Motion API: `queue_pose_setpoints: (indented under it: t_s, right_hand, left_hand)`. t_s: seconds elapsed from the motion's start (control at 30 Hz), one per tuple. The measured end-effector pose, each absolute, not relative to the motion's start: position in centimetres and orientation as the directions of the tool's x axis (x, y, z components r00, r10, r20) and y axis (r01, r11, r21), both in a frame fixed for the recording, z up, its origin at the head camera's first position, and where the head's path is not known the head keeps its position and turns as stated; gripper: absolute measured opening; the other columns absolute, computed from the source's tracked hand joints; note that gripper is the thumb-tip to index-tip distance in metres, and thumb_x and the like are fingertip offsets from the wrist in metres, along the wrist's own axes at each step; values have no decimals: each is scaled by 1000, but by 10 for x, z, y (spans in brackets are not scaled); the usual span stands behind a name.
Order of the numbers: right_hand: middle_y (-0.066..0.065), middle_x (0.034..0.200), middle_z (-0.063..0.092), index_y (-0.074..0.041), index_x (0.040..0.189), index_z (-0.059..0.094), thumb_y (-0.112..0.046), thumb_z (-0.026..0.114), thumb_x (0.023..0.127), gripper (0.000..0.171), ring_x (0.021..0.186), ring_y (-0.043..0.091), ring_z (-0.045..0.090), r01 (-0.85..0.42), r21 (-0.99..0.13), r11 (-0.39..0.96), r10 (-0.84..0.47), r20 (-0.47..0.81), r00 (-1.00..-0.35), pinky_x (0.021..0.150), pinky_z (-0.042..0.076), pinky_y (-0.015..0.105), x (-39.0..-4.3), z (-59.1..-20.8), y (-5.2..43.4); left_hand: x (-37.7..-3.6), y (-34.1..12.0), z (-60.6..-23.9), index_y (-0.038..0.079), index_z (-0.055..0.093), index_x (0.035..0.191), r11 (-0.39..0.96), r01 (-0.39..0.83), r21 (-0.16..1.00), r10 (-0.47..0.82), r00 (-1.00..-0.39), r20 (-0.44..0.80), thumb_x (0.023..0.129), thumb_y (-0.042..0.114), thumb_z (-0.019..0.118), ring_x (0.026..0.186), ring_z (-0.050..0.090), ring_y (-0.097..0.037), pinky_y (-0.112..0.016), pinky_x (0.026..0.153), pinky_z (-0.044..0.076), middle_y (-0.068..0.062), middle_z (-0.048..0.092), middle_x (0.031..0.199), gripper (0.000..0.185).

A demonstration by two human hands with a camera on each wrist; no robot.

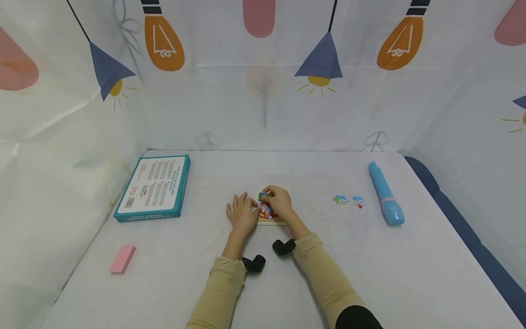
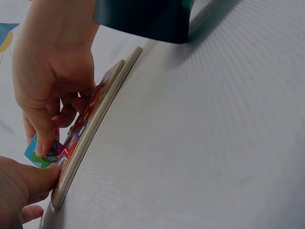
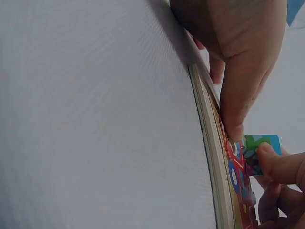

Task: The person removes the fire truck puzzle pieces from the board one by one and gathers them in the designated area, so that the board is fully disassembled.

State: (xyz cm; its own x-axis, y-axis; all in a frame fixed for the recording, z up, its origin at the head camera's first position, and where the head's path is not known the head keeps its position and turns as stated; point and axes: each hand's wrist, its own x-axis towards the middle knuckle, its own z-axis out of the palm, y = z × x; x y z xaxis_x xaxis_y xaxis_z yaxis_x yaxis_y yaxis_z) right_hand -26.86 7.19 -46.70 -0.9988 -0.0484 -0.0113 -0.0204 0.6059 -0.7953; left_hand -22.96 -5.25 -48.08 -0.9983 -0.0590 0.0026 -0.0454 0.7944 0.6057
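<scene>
A small wooden jigsaw puzzle board (image 1: 271, 223) with a colourful, mostly red picture lies flat on the white table between the hands. My right hand (image 1: 281, 202) pinches a blue and green puzzle piece (image 3: 269, 139) between thumb and fingers, tilted up at the board's far part. With fingers spread, my left hand (image 1: 242, 215) is at the board's left side. In the right wrist view its thumb (image 3: 233, 119) presses down on the picture, right beside the held piece. The hands cover part of the picture in the head view.
Two loose puzzle pieces (image 1: 340, 199) lie to the right. Beyond them is a light-blue tube-shaped case (image 1: 386, 194). A teal box (image 1: 152, 187) stands at the back left, with a pink block (image 1: 122, 259) nearer the front. Fabric walls enclose the table.
</scene>
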Motion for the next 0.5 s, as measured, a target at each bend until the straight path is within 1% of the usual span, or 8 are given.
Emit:
queue_pose_setpoints:
  t_s: [0.13,0.23,0.3,0.37,0.43,0.5]
  right_hand:
    - [2,68,56,-8,97,64,-18,65,85,15,57,10,44,-14,-800,599,-22,1,-1000,52,35,21,-277,-456,75]
    - [5,72,57,-8,98,60,-20,63,87,16,60,14,47,-61,-783,619,-10,70,-997,53,35,24,-288,-434,81]
    - [9,81,62,-9,101,60,-22,61,88,18,67,18,52,-94,-754,650,-20,107,-994,58,39,26,-295,-417,87]
    - [13,92,64,-8,105,60,-23,61,89,22,78,23,57,-102,-748,656,-41,100,-994,64,43,29,-299,-404,94]
    - [15,101,63,-8,111,59,-23,60,89,26,89,27,59,-73,-770,634,-47,56,-997,70,45,32,-299,-399,102]
    - [16,106,61,-7,115,57,-23,58,90,30,94,31,61,-36,-799,600,-42,13,-999,73,47,32,-298,-400,110]
  left_hand:
    - [-232,-52,-481,13,60,84,801,-47,597,-69,-998,14,86,27,63,140,19,-38,-60,109,8,-12,40,144,15]
    - [-233,-51,-483,13,60,82,807,-48,588,-70,-997,15,85,28,64,140,20,-38,-60,109,8,-12,40,143,15]
    - [-233,-51,-483,13,60,81,806,-47,590,-72,-997,18,85,28,64,139,20,-38,-61,109,9,-12,40,143,16]
    - [-233,-51,-484,13,60,81,800,-53,597,-75,-997,11,85,27,64,140,19,-38,-60,109,8,-12,40,143,16]
    - [-233,-52,-484,13,60,80,798,-57,599,-77,-997,7,85,27,64,140,19,-37,-60,109,7,-12,40,144,16]
    - [-233,-52,-484,13,59,80,794,-56,605,-76,-997,7,85,27,64,140,18,-37,-60,109,7,-12,40,144,16]
